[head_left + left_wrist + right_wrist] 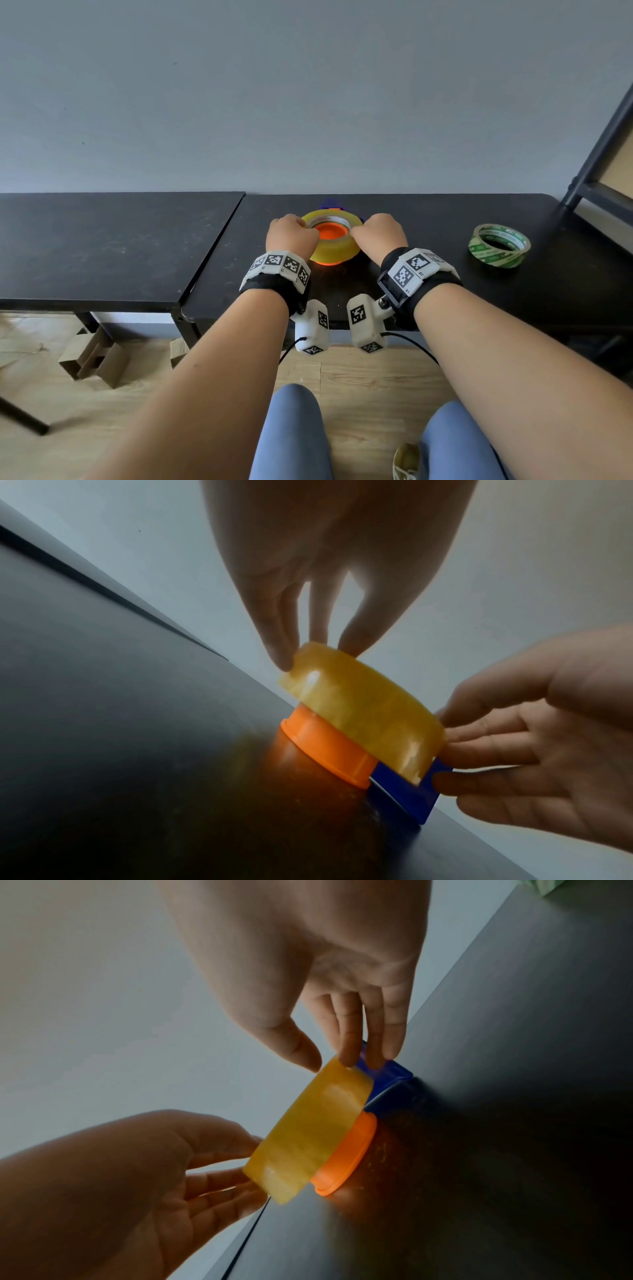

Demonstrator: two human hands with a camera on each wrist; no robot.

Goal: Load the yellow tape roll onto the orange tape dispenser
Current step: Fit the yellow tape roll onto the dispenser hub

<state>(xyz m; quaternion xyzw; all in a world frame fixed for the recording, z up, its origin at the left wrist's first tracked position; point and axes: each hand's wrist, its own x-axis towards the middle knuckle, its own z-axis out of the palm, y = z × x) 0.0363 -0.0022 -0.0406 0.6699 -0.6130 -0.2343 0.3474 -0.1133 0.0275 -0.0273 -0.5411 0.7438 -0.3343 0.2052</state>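
Note:
The yellow tape roll point(337, 248) sits tilted over the orange tape dispenser's round hub point(330, 231) on the black table point(428, 222). The orange base flange point(325, 750) shows below the roll, and a blue part point(407, 794) of the dispenser sticks out behind. My left hand point(293, 236) pinches the roll's left rim, fingers point(282, 647) outside and thumb over the core. My right hand point(376, 233) holds the right rim, its fingertips point(349, 1053) on the roll's edge by the blue part point(387, 1080). In the right wrist view the roll point(308, 1137) leans off the flange point(346, 1158).
A green tape roll point(498, 245) lies flat at the table's right. A second black table point(102, 246) adjoins on the left. A wall runs right behind both. A black frame point(599, 154) stands at far right. Cardboard pieces point(96, 356) lie on the floor.

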